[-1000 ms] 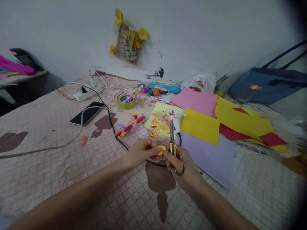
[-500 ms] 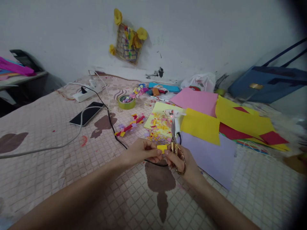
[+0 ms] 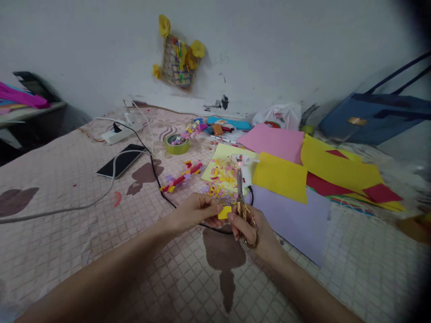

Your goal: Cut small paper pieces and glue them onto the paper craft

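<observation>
A small piece of yellow paper [image 3: 224, 212] is pinched in the fingers of my left hand [image 3: 200, 210]. My right hand [image 3: 253, 229] is closed around gold-handled scissors [image 3: 240, 193], whose blades point away from me and look closed. Its fingertips touch the right edge of the yellow piece. Just beyond both hands, cut paper scraps [image 3: 224, 175] lie over a pale yellow sheet [image 3: 220, 154] and the cloth. A white glue gun [image 3: 244, 159] with a small red light lies behind the scissor tips.
To the right are a yellow sheet [image 3: 281, 177], a lilac sheet [image 3: 296, 224] and a pink sheet [image 3: 274, 141]. A red stick with paper bits [image 3: 182, 179], a tape roll [image 3: 177, 146], a phone [image 3: 121, 160] and a power strip [image 3: 117, 133] are leftward. A black cable [image 3: 155, 172] runs beneath my hands.
The yellow piece has tilted and shifted slightly left between my fingers. The scissors have turned a little more upright in my right hand. The view has shifted slightly.
</observation>
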`<state>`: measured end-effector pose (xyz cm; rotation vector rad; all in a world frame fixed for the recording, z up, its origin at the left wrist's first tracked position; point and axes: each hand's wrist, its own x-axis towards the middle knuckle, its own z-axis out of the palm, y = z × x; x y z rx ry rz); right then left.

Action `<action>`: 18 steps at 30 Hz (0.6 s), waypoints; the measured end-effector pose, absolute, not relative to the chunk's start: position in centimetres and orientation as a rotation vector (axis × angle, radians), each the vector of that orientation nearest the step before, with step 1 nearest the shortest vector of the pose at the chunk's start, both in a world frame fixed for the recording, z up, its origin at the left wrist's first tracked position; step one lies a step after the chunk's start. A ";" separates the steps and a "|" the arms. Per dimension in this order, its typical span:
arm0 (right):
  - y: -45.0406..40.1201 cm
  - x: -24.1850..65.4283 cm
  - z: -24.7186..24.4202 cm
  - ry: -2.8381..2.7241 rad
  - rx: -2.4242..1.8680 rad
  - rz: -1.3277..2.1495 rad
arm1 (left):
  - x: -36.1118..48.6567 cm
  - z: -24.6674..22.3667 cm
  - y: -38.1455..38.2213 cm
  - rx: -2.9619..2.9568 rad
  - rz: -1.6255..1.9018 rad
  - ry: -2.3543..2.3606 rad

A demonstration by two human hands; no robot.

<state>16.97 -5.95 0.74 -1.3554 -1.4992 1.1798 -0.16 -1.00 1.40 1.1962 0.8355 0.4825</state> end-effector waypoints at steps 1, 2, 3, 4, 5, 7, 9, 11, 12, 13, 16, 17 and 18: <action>-5.9 17.0 0.7 -1.496 -1.348 1.182 | -0.1 1.4 -1.0 1.194 0.486 0.829; -5.9 17.0 0.6 -1.493 -1.342 1.184 | -0.1 1.4 -1.1 1.189 0.487 0.825; -5.8 17.1 0.6 -1.491 -1.339 1.187 | -0.1 1.4 -1.1 1.178 0.485 0.826; -5.8 17.1 0.6 -1.486 -1.340 1.190 | -0.1 1.4 -1.1 1.164 0.485 0.834; -5.9 17.1 0.7 -1.479 -1.343 1.196 | -0.1 1.4 -1.1 1.151 0.492 0.847; -6.1 17.0 0.9 -1.457 -1.335 1.219 | -0.1 1.5 -0.9 1.128 0.551 0.882; -6.4 16.8 1.1 -1.426 -1.306 1.256 | -0.2 1.7 -0.6 1.106 0.646 0.906; -6.8 16.6 1.2 -1.413 -1.287 1.298 | -0.3 1.8 -0.4 1.073 0.738 0.906; -7.0 16.5 1.3 -1.423 -1.284 1.321 | -0.3 1.9 -0.3 1.049 0.775 0.902; -7.1 16.5 1.3 -1.442 -1.283 1.342 | -0.4 2.0 -0.2 1.023 0.807 0.900; -7.3 16.2 1.1 -1.505 -1.289 1.368 | -0.3 2.2 -0.1 0.950 0.877 0.897; -7.3 16.1 1.0 -1.518 -1.295 1.358 | -0.3 2.2 -0.1 0.934 0.889 0.897; -7.3 16.1 0.9 -1.527 -1.304 1.343 | -0.2 2.3 -0.1 0.925 0.895 0.896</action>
